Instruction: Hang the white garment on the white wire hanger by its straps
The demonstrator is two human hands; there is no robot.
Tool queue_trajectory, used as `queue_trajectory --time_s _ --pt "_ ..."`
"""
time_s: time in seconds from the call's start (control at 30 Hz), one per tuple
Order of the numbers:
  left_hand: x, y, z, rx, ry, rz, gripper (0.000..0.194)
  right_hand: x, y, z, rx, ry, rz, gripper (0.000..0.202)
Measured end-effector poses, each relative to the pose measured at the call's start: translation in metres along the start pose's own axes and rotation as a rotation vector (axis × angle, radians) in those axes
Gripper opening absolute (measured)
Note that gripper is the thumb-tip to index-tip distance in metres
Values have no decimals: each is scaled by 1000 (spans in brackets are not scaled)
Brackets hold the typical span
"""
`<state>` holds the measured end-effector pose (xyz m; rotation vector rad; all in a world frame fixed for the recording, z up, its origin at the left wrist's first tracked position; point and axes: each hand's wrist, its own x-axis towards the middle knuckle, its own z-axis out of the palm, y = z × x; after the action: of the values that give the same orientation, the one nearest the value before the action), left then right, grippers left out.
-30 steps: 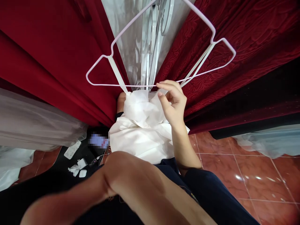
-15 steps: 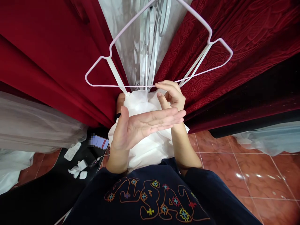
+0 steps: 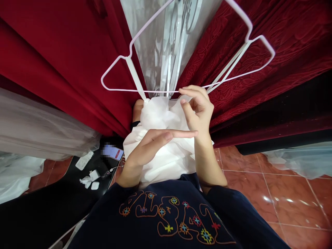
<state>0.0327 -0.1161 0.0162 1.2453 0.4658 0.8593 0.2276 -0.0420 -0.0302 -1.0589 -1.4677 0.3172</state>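
A white sheer garment (image 3: 166,155) hangs in front of me by thin straps from a pale pink hanger (image 3: 119,90). My left hand (image 3: 151,147) is held flat over the middle of the garment, fingers stretched together and pointing right toward my right wrist. Nothing shows in it. My right hand (image 3: 198,107) is raised near the garment's top edge, with loosely curled fingers and the thumb apart from them. Its index fingertip overlaps the hanger's bottom bar; whether it touches the bar I cannot tell. No object is visible between these fingers.
Red curtains (image 3: 85,69) flank a white metal frame (image 3: 173,58) behind the hanger. On a black surface at left lie a phone (image 3: 114,152), a white charger (image 3: 94,174) and small white items. Reddish floor tiles (image 3: 249,186) show at right.
My left hand has turned from palm showing to edge-on and dropped slightly. My right hand, the hanger and the garment appear shifted right as the view moved.
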Motion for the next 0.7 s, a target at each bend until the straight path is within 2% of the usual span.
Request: queue_trajectory --time_s 0.03,0.1,0.2,0.3,0.4,0.47,0.57,0.63,0.67,0.7 --pt "-5 -8 -7 19 23 -16 50 0 0 -1 12 6 -7 33" --pt "-19 -25 -24 41 186 -52 50 1 2 -1 35 9 -21 33" --pt "-55 -49 -57 62 508 -157 51 2 7 -2 64 7 -32 33" --pt "-101 -62 -90 109 882 -213 56 2 11 -1 77 13 -41 35" --pt "-140 -66 -112 147 1021 -238 48 2 13 2 44 30 -44 38" --pt "-152 -65 -116 153 1063 -232 43 2 12 4 29 42 -51 37" --pt "-142 -60 -103 123 1040 -198 45 2 12 7 40 53 -79 32" --pt "-125 -52 -80 58 924 -180 55 2 12 7 53 48 -89 31" --pt "-117 -47 -64 2 819 -177 64 2 13 6 56 44 -87 31" --pt "-110 -42 -47 -95 643 -170 78 2 13 6 58 41 -82 31"
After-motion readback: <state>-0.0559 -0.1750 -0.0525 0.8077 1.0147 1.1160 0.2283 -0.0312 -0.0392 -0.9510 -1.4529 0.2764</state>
